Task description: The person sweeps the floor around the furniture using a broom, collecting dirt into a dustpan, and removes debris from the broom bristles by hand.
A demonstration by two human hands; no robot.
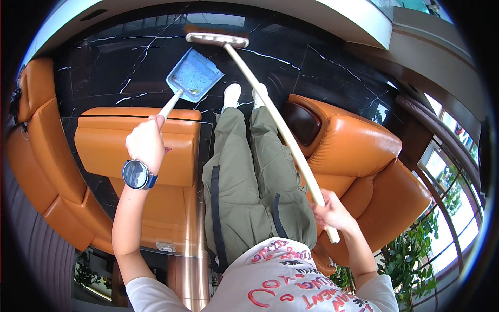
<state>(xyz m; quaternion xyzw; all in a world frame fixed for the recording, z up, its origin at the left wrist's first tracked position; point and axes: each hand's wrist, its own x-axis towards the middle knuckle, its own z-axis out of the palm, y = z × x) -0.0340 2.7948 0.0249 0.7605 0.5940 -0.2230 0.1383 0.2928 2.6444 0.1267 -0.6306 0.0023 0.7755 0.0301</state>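
My left hand (145,141), with a watch on its wrist, is closed round the handle of a blue dustpan (193,77). The pan lies low over the dark floor ahead, with specks of dirt in it; whether it touches the floor I cannot tell. My right hand (332,212) grips a long pale broom (291,138) near the handle's lower end in the picture. The pole slants up and to the left across my right leg. Its broom head (218,40), with brownish bristles on the far side, is just beyond the dustpan, apart from it.
An orange leather armchair (358,145) stands close on my right. To my left, an orange seat (140,151) shows beneath a glass tabletop (176,229), with an orange sofa (67,182) farther left. Black marble floor (140,62) with white veins stretches ahead. Green plants (410,255) are at lower right.
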